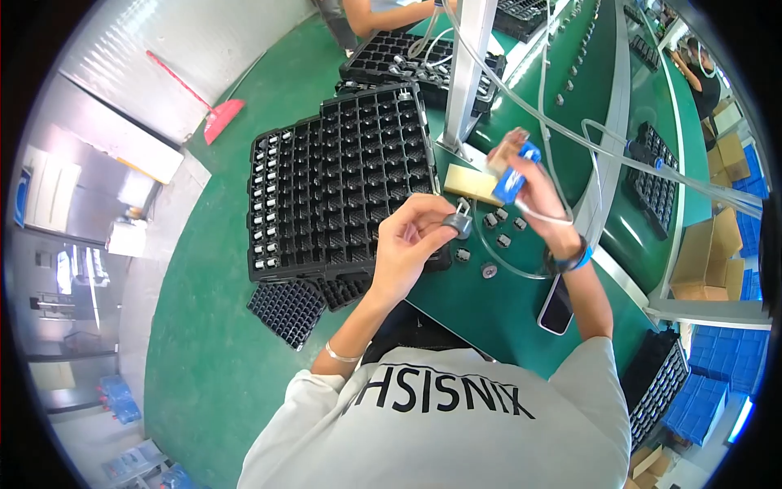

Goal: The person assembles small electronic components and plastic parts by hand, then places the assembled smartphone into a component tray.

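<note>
Between the thumb and fingers of my left hand (410, 242) is a small dark grey plug-like part (460, 224) with metal prongs pointing up. My right hand (541, 198) is closed around a blue object with a tan end (513, 177); motion blurs it, so I cannot make out its kind. A pale yellow block (472, 184) lies on the green table between the two hands. Several small dark parts (503, 240) with metal bits lie below it, along with a round grey piece (489, 270).
Left of my hands sits a large black compartment tray (342, 175), its left column filled with parts. Clear hoses (562, 122) hang past a white post (471, 77). A phone (556, 306) lies by my right forearm. Another person's arm (391, 15) shows at the far side, beside more trays.
</note>
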The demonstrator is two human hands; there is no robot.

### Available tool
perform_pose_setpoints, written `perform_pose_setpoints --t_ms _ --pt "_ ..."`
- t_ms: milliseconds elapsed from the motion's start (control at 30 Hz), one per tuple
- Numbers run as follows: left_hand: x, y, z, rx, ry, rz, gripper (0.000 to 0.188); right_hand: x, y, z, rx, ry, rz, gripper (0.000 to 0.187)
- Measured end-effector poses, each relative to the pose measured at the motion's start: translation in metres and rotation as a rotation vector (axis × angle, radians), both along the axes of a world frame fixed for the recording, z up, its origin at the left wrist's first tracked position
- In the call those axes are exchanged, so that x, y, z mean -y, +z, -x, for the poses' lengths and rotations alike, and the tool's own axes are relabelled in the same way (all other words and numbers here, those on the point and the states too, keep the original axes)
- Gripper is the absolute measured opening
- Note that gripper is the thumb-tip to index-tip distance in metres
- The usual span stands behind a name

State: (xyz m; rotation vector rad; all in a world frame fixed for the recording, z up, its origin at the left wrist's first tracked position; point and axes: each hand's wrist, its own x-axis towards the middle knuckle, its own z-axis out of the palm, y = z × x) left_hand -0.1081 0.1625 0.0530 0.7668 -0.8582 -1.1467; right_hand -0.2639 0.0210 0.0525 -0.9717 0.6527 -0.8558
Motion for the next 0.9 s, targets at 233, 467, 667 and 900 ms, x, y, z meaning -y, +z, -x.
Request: perform_pose_setpoints --t_ms 233,467,667,900 --pt "0.009 0.0 0.012 0.061 -0.041 0.141 0.023 -0.043 0.017 0.004 0.058 0.293 -0.06 0.041" --pt "0.0 -0.008 0.028 0.129 0.064 0.176 0.025 -0.059 0.015 0.014 -0.083 0.253 0.019 0.043" --pt "0.026 0.003 0.005 0.494 0.12 0.071 0.032 -0.029 -0.01 0.012 -0.022 -0.044 0.044 0.037" --pt "0.146 -0.021 -0.11 1.363 0.412 0.152 0.019 0.027 -0.065 0.008 -0.686 -0.1 0.794 0.03"
